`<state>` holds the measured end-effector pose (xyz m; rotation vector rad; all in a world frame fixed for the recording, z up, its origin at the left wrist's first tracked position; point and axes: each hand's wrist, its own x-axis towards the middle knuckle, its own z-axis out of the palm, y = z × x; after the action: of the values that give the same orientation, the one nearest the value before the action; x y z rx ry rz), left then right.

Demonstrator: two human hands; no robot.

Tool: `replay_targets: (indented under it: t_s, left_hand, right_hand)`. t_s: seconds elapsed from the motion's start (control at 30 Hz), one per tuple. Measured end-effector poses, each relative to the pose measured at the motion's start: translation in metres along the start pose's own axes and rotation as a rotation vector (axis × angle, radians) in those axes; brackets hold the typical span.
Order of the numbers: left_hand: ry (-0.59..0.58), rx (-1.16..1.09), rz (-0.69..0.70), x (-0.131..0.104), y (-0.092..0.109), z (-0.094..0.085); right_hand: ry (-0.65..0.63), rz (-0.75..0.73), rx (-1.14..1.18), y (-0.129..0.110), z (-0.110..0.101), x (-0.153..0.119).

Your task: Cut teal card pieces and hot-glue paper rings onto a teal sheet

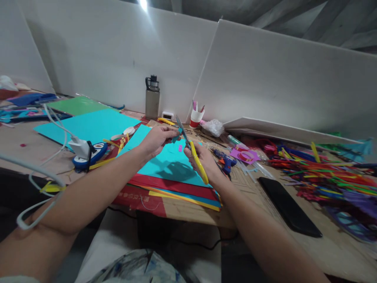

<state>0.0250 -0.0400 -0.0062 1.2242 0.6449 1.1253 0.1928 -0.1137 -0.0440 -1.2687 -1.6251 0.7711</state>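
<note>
White cable (33, 168) loops across the lower left of the frame, passing in front of the person's left forearm (97, 188). Above it, at left, a charger (79, 148) sits on a blue power strip (96, 158), with a large blue sheet (88, 125) behind. At upper centre-left I see a bottle (152, 103) standing upright against the board. Near the centre, the left hand (157, 139) has its thumb and fingers pinched together on a small blue scrap (176, 136). Just right of it, the right hand (209, 163) is curled round the yellow handles of the scissors (193, 151), blades pointing up and left beside the scrap; whether they grip it I can't tell. Both are over blue paper (150, 167), where a pink piece (180, 148) lies. Farther right come a cup (196, 117), a glue gun (226, 163), a black phone (288, 206) and, at the right edge, piled colourful strips (324, 173).
</note>
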Motion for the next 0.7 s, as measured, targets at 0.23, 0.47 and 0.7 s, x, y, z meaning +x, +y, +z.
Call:
replay_targets:
  t_s: [0.23, 0.47, 0.7]
  left_hand:
    - [-0.124, 0.189, 0.016, -0.002, 0.003, -0.002]
    - [-0.261, 0.417, 0.022, -0.016, -0.002, 0.007]
    - [-0.276, 0.449, -0.009, -0.019, -0.004, 0.011]
  right_hand:
    - [0.085, 0.061, 0.246, -0.007, -0.004, 0.004]
    - [0.159, -0.133, 0.268, -0.015, -0.007, 0.004]
    - [0.209, -0.104, 0.254, -0.016, -0.003, 0.004]
